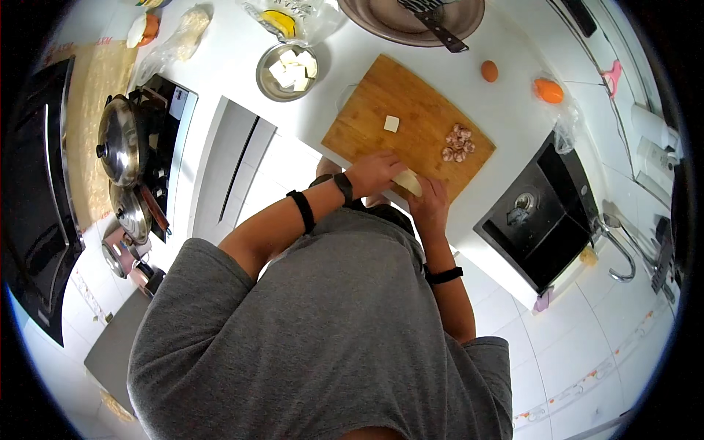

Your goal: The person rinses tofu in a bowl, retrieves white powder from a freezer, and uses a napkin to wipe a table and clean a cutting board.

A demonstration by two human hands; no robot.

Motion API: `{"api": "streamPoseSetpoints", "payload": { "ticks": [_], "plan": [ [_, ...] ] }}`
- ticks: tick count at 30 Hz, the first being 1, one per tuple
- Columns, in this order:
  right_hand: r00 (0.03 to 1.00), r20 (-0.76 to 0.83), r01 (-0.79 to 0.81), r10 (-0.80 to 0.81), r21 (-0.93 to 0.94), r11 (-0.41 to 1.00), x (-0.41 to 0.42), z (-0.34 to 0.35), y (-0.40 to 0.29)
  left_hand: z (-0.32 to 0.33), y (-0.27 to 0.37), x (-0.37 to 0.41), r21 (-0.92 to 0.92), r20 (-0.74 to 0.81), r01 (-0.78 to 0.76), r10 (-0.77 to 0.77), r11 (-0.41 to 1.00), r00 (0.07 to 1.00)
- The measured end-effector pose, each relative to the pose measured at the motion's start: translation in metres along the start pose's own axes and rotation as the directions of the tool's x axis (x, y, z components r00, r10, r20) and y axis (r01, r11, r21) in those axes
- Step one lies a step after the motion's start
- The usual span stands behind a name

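Observation:
A pale, cream-coloured piece of food (407, 182) is held between my two hands at the near edge of the wooden cutting board (385, 82). My left hand (376, 172) grips its left end, and my right hand (429, 201) has the fingers on its right end. A small white square of food (391, 124) lies on the board beyond my left hand. To the right sits a small pile of pinkish sliced pieces (458, 143), apart from both hands. A metal bowl (264, 85) beyond the board's left corner contains several white blocks (294, 70).
A brown basin (363, 25) with a dark-handled utensil (440, 33) stands at the back. A brown egg (489, 71) and a bagged orange item (549, 91) are on the right, near the black sink (542, 220). Lidded pans (122, 140) stand on the hob at left.

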State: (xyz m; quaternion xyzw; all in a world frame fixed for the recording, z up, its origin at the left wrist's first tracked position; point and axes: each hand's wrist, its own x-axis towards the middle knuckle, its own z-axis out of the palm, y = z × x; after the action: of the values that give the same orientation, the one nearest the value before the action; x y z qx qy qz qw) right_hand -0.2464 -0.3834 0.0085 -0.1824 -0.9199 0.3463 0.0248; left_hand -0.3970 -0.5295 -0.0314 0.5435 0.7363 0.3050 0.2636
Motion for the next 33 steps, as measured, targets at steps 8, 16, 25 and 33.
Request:
{"api": "streamPoseSetpoints", "payload": {
  "ticks": [8,16,25,33],
  "plan": [
    [0.999,-0.045,-0.005,0.004,-0.032,0.999,-0.012,-0.01,0.011,0.008,0.016,0.013,0.029,-0.015,-0.074,0.075,0.997,0.997],
    [0.997,-0.066,-0.052,0.051,-0.019,0.998,-0.026,-0.019,0.023,0.022,0.027,0.025,0.016,-0.031,-0.125,0.126,0.992,0.992],
    [0.993,-0.071,-0.098,0.095,-0.035,0.995,-0.032,-0.025,0.026,-0.003,0.024,0.016,-0.038,0.198,0.114,-0.104,0.993,0.975],
    [0.981,-0.159,-0.124,0.108,-0.095,0.988,-0.05,-0.05,0.034,-0.036,-0.003,-0.004,-0.021,0.091,0.086,-0.084,0.996,0.992]
  ]
}}
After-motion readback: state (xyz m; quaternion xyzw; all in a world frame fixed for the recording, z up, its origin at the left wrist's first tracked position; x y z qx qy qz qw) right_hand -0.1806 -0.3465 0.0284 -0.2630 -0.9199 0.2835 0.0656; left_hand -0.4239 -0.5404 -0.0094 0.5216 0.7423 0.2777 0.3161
